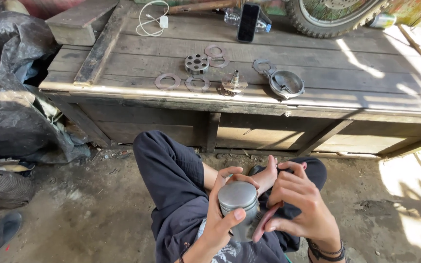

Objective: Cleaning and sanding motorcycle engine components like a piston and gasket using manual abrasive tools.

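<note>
Nearest the camera, the left hand (219, 221) wraps a grey metal piston (239, 207), thumb pressed on its front wall and the other fingers (230, 173) curled over the back of its flat crown, so the piston stands upright in a firm grip above the lap. Just beside it, the right hand (300, 207) has its fingers bent and pressed together around a slim pinkish tool (265, 221), whose end touches the lower side of the piston. A dark beaded bracelet (325, 252) circles the right wrist. Under both hands lie crossed legs in dark trousers (171, 180), with a bare foot (268, 175) showing just behind the piston.

Beyond the knees stands a low wooden counter (347, 83). Near its front edge lie flat metal rings (167, 81), a round drilled clutch hub (197, 64), a small toothed gear on a shaft (233, 84) and a round metal cover (286, 84), all well apart from the hands. Farther back a black phone (248, 22) leans upright, a white charger with cable (158, 20) lies to its left, and a spoked motorcycle wheel (332, 17) rests at the rear. Black plastic sheeting (20, 97) is heaped on the dirt floor (93, 209) at the left, near a dark sandal (2, 230).
</note>
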